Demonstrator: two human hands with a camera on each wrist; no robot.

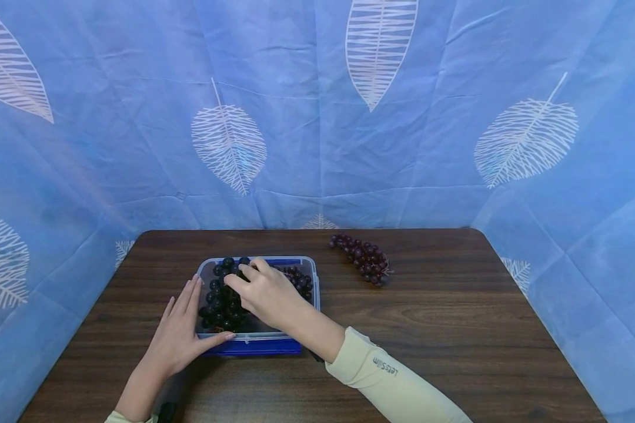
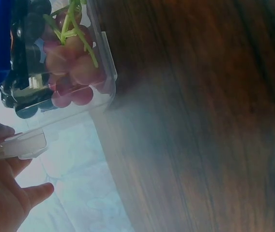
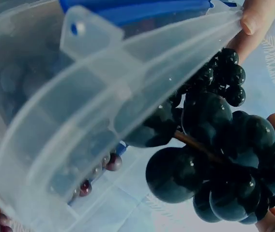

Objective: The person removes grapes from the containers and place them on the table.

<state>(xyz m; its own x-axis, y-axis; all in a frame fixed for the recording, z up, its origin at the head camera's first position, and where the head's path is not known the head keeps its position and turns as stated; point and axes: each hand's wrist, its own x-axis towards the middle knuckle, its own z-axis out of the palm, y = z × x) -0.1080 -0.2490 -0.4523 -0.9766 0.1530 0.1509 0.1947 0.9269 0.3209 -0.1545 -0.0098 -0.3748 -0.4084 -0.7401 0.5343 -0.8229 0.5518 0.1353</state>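
A clear plastic food container (image 1: 267,336) with blue latches stands on the table, holding several bunches of grapes. My left hand (image 1: 177,338) rests against its left side, fingers straight and thumb along the front rim. With bent fingers my right hand (image 1: 272,296) grips a bunch of black grapes (image 3: 234,195) over the container; its brown stem shows in the right wrist view. Smaller dark grapes (image 1: 300,282) lie at the container's right side. Through the wall in the left wrist view, reddish grapes (image 2: 72,72) with a green stem are visible.
Behind and to the right of the container, a bunch of dark red grapes (image 1: 365,258) lies on the brown wooden table (image 1: 455,329). A blue cloth (image 1: 307,147) with white leaf prints hangs behind and at the sides.
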